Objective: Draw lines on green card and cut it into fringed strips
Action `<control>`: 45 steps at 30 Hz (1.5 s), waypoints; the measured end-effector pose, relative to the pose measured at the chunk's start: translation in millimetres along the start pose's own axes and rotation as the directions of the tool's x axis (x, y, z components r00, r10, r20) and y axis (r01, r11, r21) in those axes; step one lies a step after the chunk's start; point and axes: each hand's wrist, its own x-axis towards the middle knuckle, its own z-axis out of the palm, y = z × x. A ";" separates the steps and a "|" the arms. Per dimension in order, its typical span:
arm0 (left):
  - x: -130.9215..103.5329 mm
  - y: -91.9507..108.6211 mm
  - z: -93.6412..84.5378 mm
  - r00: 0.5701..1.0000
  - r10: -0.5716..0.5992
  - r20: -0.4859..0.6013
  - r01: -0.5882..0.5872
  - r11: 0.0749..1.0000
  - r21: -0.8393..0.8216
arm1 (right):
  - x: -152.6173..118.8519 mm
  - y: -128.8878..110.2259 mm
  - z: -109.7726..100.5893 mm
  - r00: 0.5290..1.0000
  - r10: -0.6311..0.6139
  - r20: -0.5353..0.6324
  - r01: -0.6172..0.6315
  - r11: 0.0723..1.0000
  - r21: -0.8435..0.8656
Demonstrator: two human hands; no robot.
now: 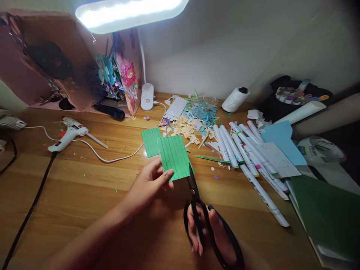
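Apparently to steady it for the blades, the left hand (149, 180) pinches the lined green paper (174, 156) above the desk (92, 202), while the right hand (201, 227) grips scissors (192, 191) at its edge.

Matt green paper (174, 156) above smooth, glossy wood tabletop (92, 187), beside dark metal scissor blades (192, 180).

My card (176, 157): green, dark parallel stripes. Clock centred on it. Second card (149, 140), 10 o'clock: same green, same stripes. My scissors (192, 192), 5 o'clock: black. Paper scraps (206, 112), 1 o'clock: teal, cream, white. Markers (246, 150), 3 o'clock: white barrels, some green, pink bands. Glue gun (69, 135), 9 o'clock: white, red switch. Desktop (112, 187): brown wood grain.
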 end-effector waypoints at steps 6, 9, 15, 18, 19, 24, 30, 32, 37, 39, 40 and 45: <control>-0.4 2.8 -0.5 0.999 0.008 0.034 -0.008 1.000 -0.013 | -0.3 4.2 -3.9 0.998 0.045 -0.031 -0.047 0.997 -0.067; -0.9 3.2 -0.5 0.999 0.005 0.035 -0.004 1.000 -0.023 | -0.3 5.0 -5.0 0.997 0.067 -0.025 -0.069 0.995 -0.076; -1.3 2.5 -0.6 0.999 -0.006 0.038 0.007 0.999 -0.035 | -1.8 5.9 -6.3 1.000 0.014 -0.019 -0.015 0.997 -0.072; 0.1 1.8 -0.3 0.999 0.008 0.032 -0.007 0.999 -0.032 | -0.4 12.9 -9.5 1.000 -0.006 0.010 0.006 0.999 -0.044; 0.6 1.8 -0.2 0.999 0.014 0.030 -0.013 0.999 -0.030 | 0.2 15.9 -11.2 1.000 -0.009 0.020 0.010 0.999 -0.032; 2.4 1.3 -1.4 0.999 0.037 0.029 -0.036 0.999 -0.035 | 1.2 25.2 -18.9 0.999 0.024 0.038 -0.021 0.998 -0.057; 2.6 -3.8 -3.0 0.997 0.013 0.073 -0.010 0.999 -0.031 | -0.3 16.9 -14.9 0.998 0.025 0.050 -0.020 0.996 -0.091; 2.4 -4.6 -2.9 0.994 -0.012 0.104 0.016 0.999 -0.039 | 0.4 14.4 -13.1 0.999 0.027 0.038 -0.023 0.994 -0.105; 3.2 -5.6 -3.6 0.994 -0.040 0.103 0.044 0.998 -0.039 | 4.5 9.6 -10.2 0.998 0.048 0.049 -0.042 0.993 -0.111; 4.0 -5.6 -4.1 0.994 -0.041 0.102 0.045 0.998 -0.041 | 6.0 8.0 -9.1 0.997 0.055 0.051 -0.049 0.992 -0.118; 4.3 -5.4 -4.2 0.994 -0.042 0.101 0.046 0.998 -0.041 | 6.5 7.7 -8.8 0.997 0.060 0.046 -0.054 0.991 -0.124; 4.6 -4.7 -4.4 0.994 -0.091 0.064 0.093 0.995 -0.033 | 5.8 12.6 -10.2 0.996 0.086 0.025 -0.081 0.985 -0.151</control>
